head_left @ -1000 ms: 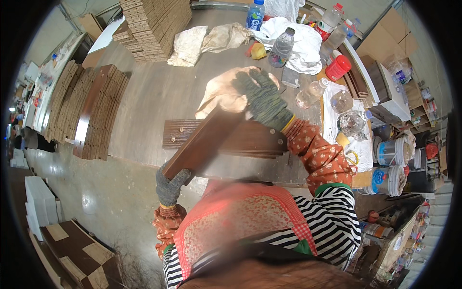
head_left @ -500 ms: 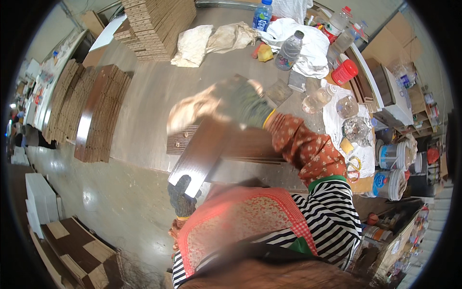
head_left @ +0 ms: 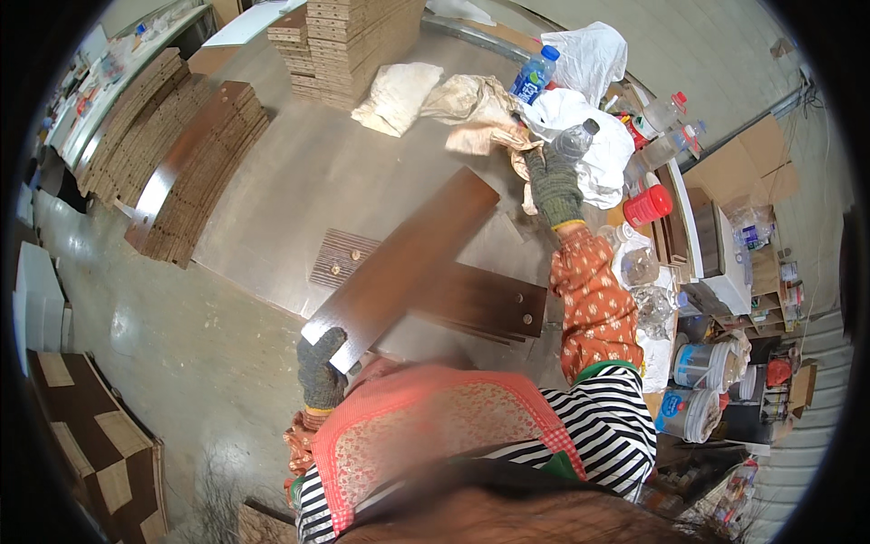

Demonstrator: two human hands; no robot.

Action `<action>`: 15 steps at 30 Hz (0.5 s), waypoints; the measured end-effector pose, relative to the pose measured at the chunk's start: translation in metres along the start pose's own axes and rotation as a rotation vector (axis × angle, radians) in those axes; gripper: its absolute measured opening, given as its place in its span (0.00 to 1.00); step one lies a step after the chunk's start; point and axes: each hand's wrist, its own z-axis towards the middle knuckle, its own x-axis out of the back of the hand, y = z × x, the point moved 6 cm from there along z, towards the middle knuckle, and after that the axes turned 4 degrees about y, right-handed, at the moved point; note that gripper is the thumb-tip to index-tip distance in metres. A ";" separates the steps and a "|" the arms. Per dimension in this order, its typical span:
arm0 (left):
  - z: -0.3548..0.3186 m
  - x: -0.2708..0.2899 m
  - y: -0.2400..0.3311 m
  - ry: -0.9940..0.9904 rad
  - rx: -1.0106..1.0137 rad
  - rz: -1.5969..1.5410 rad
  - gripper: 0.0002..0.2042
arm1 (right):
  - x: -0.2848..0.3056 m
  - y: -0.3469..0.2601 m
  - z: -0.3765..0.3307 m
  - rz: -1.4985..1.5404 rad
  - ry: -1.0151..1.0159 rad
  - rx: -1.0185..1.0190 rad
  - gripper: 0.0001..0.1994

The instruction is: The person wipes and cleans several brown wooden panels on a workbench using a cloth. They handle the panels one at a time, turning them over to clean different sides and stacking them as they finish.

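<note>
Seen from above, a person in a striped top and patterned apron stands at the near edge of a large grey worktable. Both hands wear knitted work gloves.

The left hand is at the near edge of the table, its fingers curled tight around the near end of a long dark brown wooden panel. The panel is lifted at a slant, its far end pointing toward the middle of the table. Beneath it, flat on the table near that same edge, lies a second dark panel with small round fittings on its face.

The right hand reaches out toward the far right part of the table, fingers spread and holding nothing, resting on or just above crumpled tan cloth. Just beside it are a white cloth, a clear plastic bottle and a blue-labelled bottle.

A red-lidded container stands at the right edge. Stacks of brown panels sit along the left edge, and a taller stack at the far edge.
</note>
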 end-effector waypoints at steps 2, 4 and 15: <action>0.002 0.005 -0.002 0.048 -0.020 0.017 0.15 | 0.033 -0.038 -0.016 0.224 0.017 0.148 0.23; 0.003 0.003 0.000 0.033 -0.075 0.119 0.17 | 0.050 -0.105 -0.050 0.458 -0.134 0.456 0.22; 0.016 0.045 -0.015 0.101 -0.420 0.562 0.17 | -0.004 -0.126 -0.095 0.012 -0.100 0.667 0.22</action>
